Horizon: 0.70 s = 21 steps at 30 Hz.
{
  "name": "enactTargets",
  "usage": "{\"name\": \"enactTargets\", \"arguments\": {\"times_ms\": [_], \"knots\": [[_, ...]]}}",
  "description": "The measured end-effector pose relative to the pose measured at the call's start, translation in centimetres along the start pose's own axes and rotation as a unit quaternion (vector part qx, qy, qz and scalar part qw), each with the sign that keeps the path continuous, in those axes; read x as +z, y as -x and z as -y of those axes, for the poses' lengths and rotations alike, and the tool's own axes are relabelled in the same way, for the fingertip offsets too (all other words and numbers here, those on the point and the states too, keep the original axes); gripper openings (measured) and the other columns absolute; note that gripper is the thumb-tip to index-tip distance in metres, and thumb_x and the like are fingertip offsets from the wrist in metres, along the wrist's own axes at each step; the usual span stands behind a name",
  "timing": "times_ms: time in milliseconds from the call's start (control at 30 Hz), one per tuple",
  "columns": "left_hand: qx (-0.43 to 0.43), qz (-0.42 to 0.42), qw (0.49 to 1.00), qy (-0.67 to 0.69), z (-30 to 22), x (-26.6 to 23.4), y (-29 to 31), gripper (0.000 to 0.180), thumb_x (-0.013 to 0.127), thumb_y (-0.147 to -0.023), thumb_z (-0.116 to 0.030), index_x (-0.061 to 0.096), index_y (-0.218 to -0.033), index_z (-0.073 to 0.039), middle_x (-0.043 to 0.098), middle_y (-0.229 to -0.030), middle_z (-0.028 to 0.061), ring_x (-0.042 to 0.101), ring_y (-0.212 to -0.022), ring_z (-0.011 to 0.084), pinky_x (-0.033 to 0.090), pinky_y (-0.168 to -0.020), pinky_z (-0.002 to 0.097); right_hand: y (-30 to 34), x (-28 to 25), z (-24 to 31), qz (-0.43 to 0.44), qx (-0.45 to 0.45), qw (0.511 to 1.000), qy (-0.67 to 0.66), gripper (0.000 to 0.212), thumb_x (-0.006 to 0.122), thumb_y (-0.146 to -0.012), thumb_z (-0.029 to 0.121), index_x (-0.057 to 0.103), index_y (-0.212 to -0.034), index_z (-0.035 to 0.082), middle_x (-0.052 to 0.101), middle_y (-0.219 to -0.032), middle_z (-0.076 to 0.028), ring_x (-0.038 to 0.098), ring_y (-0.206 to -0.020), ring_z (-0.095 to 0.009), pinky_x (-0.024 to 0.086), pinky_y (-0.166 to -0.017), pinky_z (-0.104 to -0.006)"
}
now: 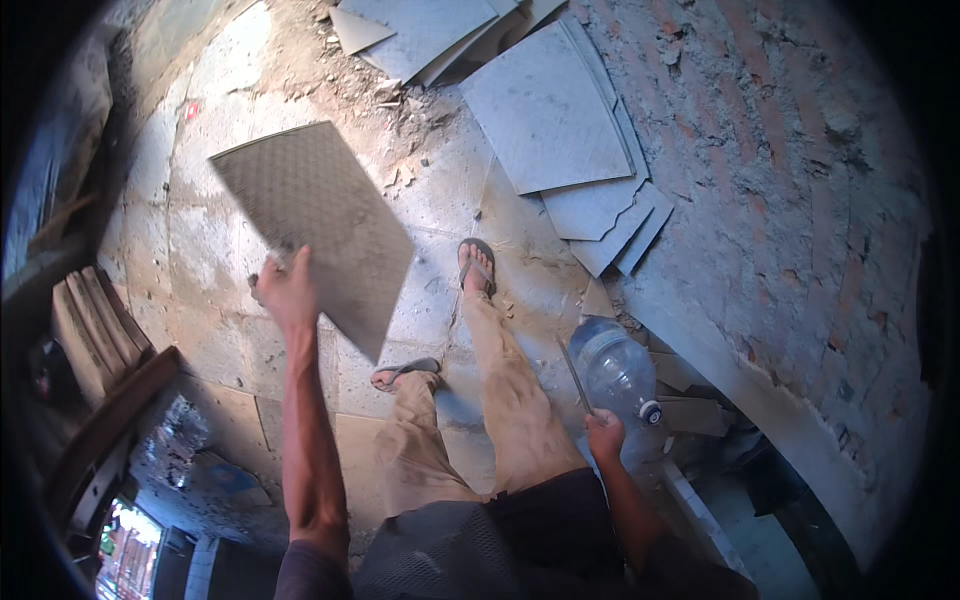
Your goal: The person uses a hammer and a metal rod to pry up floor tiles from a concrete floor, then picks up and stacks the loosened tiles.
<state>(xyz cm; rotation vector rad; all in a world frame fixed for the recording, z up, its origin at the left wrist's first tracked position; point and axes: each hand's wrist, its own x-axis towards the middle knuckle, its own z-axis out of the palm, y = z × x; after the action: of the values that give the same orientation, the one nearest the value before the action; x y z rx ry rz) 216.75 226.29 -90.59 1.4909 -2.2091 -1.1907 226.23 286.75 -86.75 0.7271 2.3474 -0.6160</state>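
Note:
A rectangular tile [330,225], grey-brown with a fine grid pattern on its visible face, is held up at a slant above the floor. My left hand [288,290] is closed on its left edge, with the thumb and fingers gripping the border. Down by my right thigh, my right hand [604,436] is closed around a long, narrow, dark tool [573,373]. The tool looks like a thin bar or blade and points up and away from me; its exact kind does not show.
Tiles [550,115] lie stacked along the brick wall [760,170], some broken, with more tiles [420,35] farther off. Rubble [390,95] litters the floor [220,240]. A large clear plastic bottle [615,368] lies right of my leg. Wooden pieces [95,325] stand at the left.

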Motion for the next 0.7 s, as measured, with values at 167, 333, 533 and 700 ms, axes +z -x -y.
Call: {"name": "enactTargets", "arguments": {"times_ms": [167, 333, 533, 700], "knots": [[-0.017, 0.035, 0.999, 0.035, -7.3, 13.6, -0.6, 0.017, 0.071, -0.087, -0.014, 0.068, -0.090, 0.003, 0.069, -0.078, 0.0130, 0.063, -0.066, 0.0201, 0.050, -0.065, 0.0352, -1.1, -2.8, -0.2, 0.002, 0.069, 0.996, -0.055, 0.023, 0.072, -0.081, 0.010, 0.069, -0.098, -0.004, 0.071, -0.081, -0.010, 0.067, -0.076, -0.014, 0.052, -0.071, -0.0295], [-0.026, 0.067, 0.996, 0.051, -11.7, 22.9, 0.8, 0.018, 0.070, -0.083, -0.011, 0.069, -0.092, 0.005, 0.072, -0.081, 0.0169, 0.068, -0.073, 0.0220, 0.052, -0.071, 0.0355, -0.7, -2.8, -1.7, 0.030, 0.132, 0.988, -0.070, 0.023, 0.071, -0.083, 0.010, 0.068, -0.099, -0.006, 0.071, -0.076, -0.010, 0.067, -0.071, -0.015, 0.051, -0.068, -0.0290], [-0.025, 0.086, 0.996, -0.014, -14.3, 30.2, 1.9, 0.023, 0.069, -0.081, -0.013, 0.069, -0.093, 0.006, 0.071, -0.082, 0.0214, 0.070, -0.075, 0.0304, 0.052, -0.074, 0.0397, 0.6, -1.7, -0.8, 0.060, 0.194, 0.971, -0.126, 0.024, 0.070, -0.084, 0.012, 0.067, -0.103, -0.003, 0.070, -0.073, -0.010, 0.059, -0.053, -0.012, 0.046, -0.051, -0.0276], [-0.026, 0.093, 0.995, -0.005, -15.0, 34.0, 2.4, 0.025, 0.065, -0.077, -0.013, 0.070, -0.092, 0.006, 0.070, -0.083, 0.0235, 0.070, -0.079, 0.0360, 0.052, -0.078, 0.0419, 1.4, -1.6, 0.0, 0.086, 0.223, 0.957, -0.166, 0.026, 0.070, -0.084, 0.014, 0.068, -0.104, -0.003, 0.070, -0.074, -0.012, 0.058, -0.050, -0.012, 0.045, -0.048, -0.0286]]}}
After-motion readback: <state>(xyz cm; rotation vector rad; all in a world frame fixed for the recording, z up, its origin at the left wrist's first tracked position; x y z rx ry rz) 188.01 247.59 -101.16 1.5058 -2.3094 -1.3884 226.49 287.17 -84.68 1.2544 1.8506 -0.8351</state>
